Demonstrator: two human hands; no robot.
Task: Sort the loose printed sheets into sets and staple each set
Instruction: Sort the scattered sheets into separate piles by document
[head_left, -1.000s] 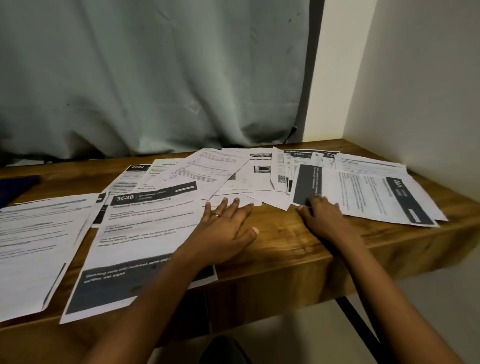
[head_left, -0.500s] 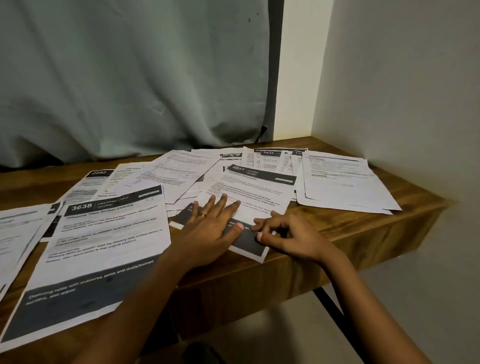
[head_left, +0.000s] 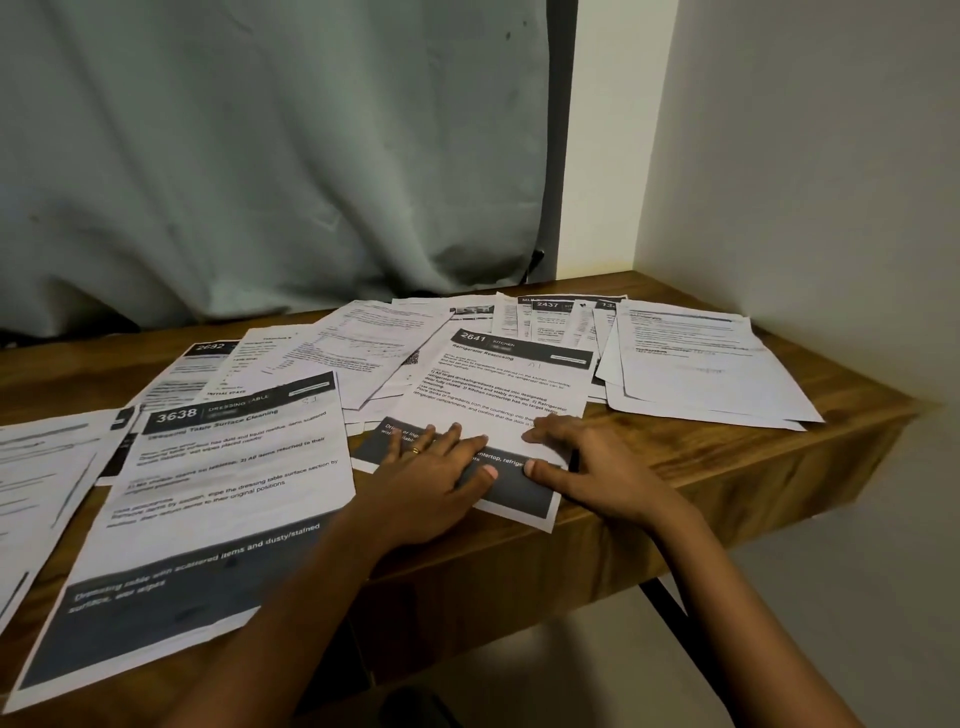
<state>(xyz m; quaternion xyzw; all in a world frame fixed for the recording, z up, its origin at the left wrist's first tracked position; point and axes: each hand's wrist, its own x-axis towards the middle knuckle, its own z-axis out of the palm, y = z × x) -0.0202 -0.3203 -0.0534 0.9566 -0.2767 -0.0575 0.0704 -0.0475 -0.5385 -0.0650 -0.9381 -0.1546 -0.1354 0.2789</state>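
Sorting is the step in hand. At centre frame the left hand (head_left: 431, 478) presses straight fingers on the dark lower band of the 2641 sheet (head_left: 498, 410). The right hand (head_left: 597, 467) rests spread on its right edge, gripping nothing. The 3638 sheet (head_left: 228, 467) lies lower left. Next, I judge, its matching pages need finding (no stapler shows).

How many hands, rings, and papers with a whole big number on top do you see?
Hands: 2 (left hand, right hand)
Rings: 1 (ring, on the left hand)
Numbered papers: 4 (3638 paper, 2641 paper, 2692 paper, 2437 paper)
Total: 7
The number on the 13 paper is cut off, so it is not counted.
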